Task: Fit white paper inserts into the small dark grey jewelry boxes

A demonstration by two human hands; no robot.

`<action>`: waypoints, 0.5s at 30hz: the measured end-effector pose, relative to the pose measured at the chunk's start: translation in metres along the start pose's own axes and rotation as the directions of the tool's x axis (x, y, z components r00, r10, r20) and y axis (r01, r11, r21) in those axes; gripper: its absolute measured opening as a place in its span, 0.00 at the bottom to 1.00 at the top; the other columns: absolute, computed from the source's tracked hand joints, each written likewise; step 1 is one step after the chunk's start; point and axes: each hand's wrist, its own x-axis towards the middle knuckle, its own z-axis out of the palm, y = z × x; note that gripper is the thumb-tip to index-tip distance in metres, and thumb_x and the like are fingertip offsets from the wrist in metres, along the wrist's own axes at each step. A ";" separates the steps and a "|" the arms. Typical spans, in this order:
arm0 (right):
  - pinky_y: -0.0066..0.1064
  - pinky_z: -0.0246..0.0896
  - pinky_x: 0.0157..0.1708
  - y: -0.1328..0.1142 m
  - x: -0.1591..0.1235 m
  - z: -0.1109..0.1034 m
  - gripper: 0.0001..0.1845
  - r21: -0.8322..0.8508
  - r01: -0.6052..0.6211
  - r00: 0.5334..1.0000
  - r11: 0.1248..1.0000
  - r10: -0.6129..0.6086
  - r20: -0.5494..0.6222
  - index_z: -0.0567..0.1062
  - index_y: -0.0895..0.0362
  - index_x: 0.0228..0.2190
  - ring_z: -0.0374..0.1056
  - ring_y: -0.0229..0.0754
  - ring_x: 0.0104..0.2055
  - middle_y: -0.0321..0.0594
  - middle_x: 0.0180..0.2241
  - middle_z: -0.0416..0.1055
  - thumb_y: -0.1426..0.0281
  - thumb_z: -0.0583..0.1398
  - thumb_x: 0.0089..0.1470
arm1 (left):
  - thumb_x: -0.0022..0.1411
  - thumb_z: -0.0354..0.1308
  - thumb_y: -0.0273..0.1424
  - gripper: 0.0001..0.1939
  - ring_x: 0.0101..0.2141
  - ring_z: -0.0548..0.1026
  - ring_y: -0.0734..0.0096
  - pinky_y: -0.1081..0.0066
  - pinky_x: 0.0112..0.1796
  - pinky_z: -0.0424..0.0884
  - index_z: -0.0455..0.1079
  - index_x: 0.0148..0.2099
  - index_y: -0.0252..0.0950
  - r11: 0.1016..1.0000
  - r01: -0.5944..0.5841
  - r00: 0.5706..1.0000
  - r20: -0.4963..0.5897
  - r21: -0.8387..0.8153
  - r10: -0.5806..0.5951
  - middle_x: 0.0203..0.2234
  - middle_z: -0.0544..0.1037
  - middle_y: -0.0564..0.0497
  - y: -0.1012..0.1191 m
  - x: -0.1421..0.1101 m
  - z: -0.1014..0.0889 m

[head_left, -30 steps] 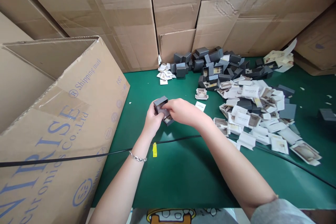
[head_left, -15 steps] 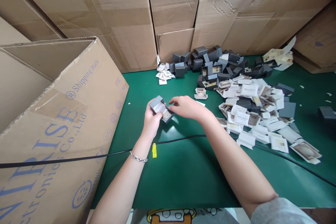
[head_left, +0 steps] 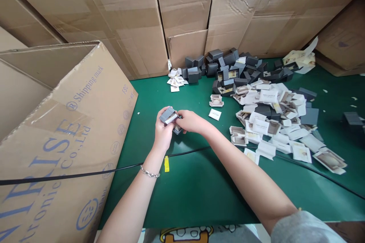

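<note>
Both hands meet over the green table [head_left: 199,190] around one small grey box [head_left: 169,115]. My left hand [head_left: 163,133] cups it from below and the left, fingers curled round it. My right hand [head_left: 190,121] grips its right side, thumb and fingers pinched at the opening, where a pale insert edge shows. The box's lid is tilted up toward the left. A white card [head_left: 215,114] lies flat just right of my hands.
A large open cardboard carton [head_left: 65,121] leans at the left. Stacked cartons [head_left: 185,11] wall the back. Several grey boxes [head_left: 228,70] and pale inserts and cards [head_left: 279,121] are heaped at the right. A black cable [head_left: 85,174] with a yellow tag [head_left: 167,163] crosses the table.
The box lid has come lower and flatter in my left hand. My right hand has drawn in closer to the box, uncovering the white card beside it.
</note>
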 end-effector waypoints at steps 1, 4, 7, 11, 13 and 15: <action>0.24 0.61 0.18 0.000 0.000 0.000 0.08 0.004 -0.005 1.000 1.000 0.005 0.001 0.68 0.57 0.33 0.67 0.36 0.19 0.38 0.29 0.72 0.74 0.51 0.49 | 0.46 0.61 0.21 0.26 0.37 0.72 0.68 0.74 0.30 0.71 0.65 0.48 0.43 1.000 -0.008 1.000 0.005 0.009 0.008 0.44 0.71 0.50 -0.001 0.000 0.000; 0.25 0.62 0.18 -0.001 0.000 -0.002 0.10 0.033 -0.037 0.999 0.999 0.037 0.003 0.69 0.57 0.33 0.67 0.37 0.19 0.37 0.28 0.71 0.76 0.52 0.45 | 0.46 0.60 0.21 0.24 0.33 0.72 0.68 0.73 0.27 0.72 0.66 0.47 0.42 1.000 -0.011 1.000 0.020 0.020 0.010 0.40 0.71 0.50 -0.002 -0.001 0.002; 0.26 0.62 0.18 -0.001 -0.001 -0.003 0.12 0.068 -0.049 0.999 0.997 0.049 0.004 0.70 0.56 0.33 0.68 0.39 0.19 0.36 0.26 0.71 0.76 0.53 0.42 | 0.45 0.62 0.22 0.24 0.36 0.73 0.66 0.71 0.29 0.73 0.66 0.46 0.42 1.000 -0.007 1.000 0.006 0.010 0.007 0.43 0.70 0.49 0.000 -0.002 0.005; 0.27 0.62 0.18 -0.002 -0.001 -0.001 0.09 0.026 -0.040 0.998 0.999 0.041 -0.038 0.68 0.57 0.30 0.67 0.39 0.18 0.37 0.26 0.72 0.75 0.53 0.43 | 0.47 0.63 0.25 0.25 0.42 0.72 0.64 0.70 0.36 0.72 0.64 0.48 0.41 1.000 0.018 0.999 -0.034 0.003 -0.018 0.47 0.70 0.47 0.003 -0.001 0.005; 0.28 0.62 0.19 -0.003 -0.002 0.000 0.07 -0.020 -0.043 0.998 0.999 0.042 -0.042 0.68 0.57 0.30 0.67 0.39 0.17 0.38 0.27 0.72 0.73 0.52 0.45 | 0.49 0.64 0.29 0.23 0.42 0.72 0.65 0.69 0.39 0.71 0.64 0.49 0.40 0.999 0.039 0.998 -0.043 -0.002 -0.039 0.47 0.70 0.47 0.002 -0.001 0.003; 0.29 0.62 0.20 -0.005 -0.005 -0.001 0.07 -0.057 -0.050 0.998 0.997 0.049 -0.030 0.67 0.57 0.32 0.67 0.39 0.17 0.38 0.28 0.73 0.72 0.52 0.47 | 0.51 0.64 0.32 0.22 0.41 0.72 0.67 0.70 0.41 0.71 0.64 0.49 0.40 0.999 0.039 0.998 -0.044 0.014 -0.038 0.47 0.70 0.47 0.001 0.000 0.003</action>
